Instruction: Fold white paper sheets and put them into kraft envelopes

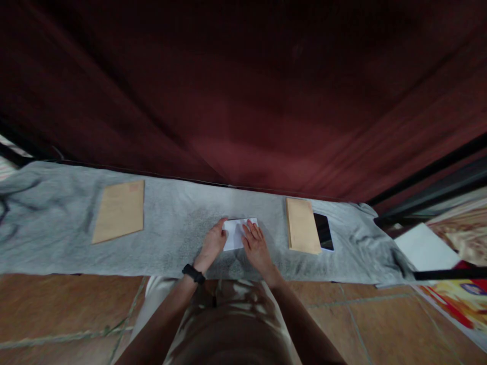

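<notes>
A small white sheet of paper (233,237), apparently folded, lies on the grey cloth in front of me. At its left edge my left hand (213,242), with a black watch on the wrist, has its fingers and thumb closed on the paper. My right hand (256,247) rests on the paper's right part, fingers stretched out and slightly spread. To the right lies a stack of brown envelopes (303,225), and a dark-screened phone (323,231) is partly under it. Another brown envelope (119,212) lies apart at the left.
The grey cloth (175,223) covers a long narrow surface, wrinkled at both ends. Dark red fabric (243,126) rises behind it. Beyond the right end are a white sheet (426,247), dark bars and a colourful printed item (456,301). Tiled floor (68,304) shows below.
</notes>
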`<state>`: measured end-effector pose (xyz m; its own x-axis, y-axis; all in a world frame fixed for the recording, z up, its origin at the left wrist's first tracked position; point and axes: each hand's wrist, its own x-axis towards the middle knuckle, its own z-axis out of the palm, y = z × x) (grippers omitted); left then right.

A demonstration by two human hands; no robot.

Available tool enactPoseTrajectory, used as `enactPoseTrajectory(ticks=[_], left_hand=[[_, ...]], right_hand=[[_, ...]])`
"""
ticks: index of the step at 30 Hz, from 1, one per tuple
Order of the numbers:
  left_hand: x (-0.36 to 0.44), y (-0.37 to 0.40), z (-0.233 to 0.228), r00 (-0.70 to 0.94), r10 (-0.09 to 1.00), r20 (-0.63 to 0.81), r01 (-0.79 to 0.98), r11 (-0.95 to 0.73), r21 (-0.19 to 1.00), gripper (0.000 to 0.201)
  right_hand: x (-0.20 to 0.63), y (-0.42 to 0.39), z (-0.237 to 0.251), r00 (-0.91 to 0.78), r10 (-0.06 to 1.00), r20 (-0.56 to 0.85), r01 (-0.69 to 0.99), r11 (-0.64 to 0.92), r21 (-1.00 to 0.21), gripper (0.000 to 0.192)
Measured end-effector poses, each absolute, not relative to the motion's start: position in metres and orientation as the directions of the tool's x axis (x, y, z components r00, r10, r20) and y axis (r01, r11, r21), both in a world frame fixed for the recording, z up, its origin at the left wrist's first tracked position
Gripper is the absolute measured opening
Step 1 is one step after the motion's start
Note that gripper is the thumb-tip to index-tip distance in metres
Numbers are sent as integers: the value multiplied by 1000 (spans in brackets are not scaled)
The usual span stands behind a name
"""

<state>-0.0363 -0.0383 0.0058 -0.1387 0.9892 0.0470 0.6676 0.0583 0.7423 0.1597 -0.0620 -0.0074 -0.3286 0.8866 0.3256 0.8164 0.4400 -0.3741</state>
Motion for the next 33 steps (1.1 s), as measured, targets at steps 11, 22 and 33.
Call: enactPoseTrajectory(ticks=[11,22,33], left_hand=[[19,-60,2,-5,978,207,858,-102,503,50],[21,-71,-5,92,968,233,919,-173,354,62],[9,-82,-8,-1,973,230,945,-75,319,62]], right_hand=[[153,-59,-12,-393,894,217,869,438,-229,51],[159,-52,-14,-381,902,205,878,422,-225,57],[163,-41,-12,-249,931,265,909,319,-267,50]])
